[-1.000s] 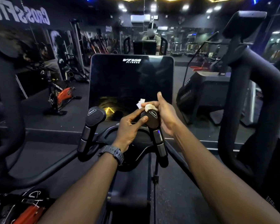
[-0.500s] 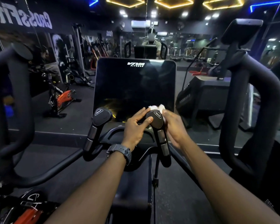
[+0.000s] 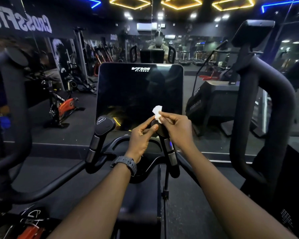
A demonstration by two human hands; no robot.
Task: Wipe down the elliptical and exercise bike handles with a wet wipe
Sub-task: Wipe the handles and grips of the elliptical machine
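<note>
Two short black inner handles rise below the elliptical's dark console screen point(image 3: 139, 94). My left hand point(image 3: 141, 135) holds the rounded top of the right inner handle point(image 3: 169, 149), thumb and fingers curled round it. My right hand point(image 3: 177, 128) pinches a small white wet wipe point(image 3: 157, 111) against the top of that same handle; the wipe sticks up above my fingers. The left inner handle point(image 3: 103, 128) stands untouched. A watch sits on my left wrist.
Large black moving arms of the elliptical curve up on the far left point(image 3: 12, 104) and right point(image 3: 273, 107). A mirror wall ahead reflects the gym. A red and black exercise bike point(image 3: 64, 106) stands at left; another red bike part point(image 3: 29, 230) lies at bottom left.
The view has tilted up a little. My right hand moved from the handle's right side to its top, and the wipe now stands up above the cap.
</note>
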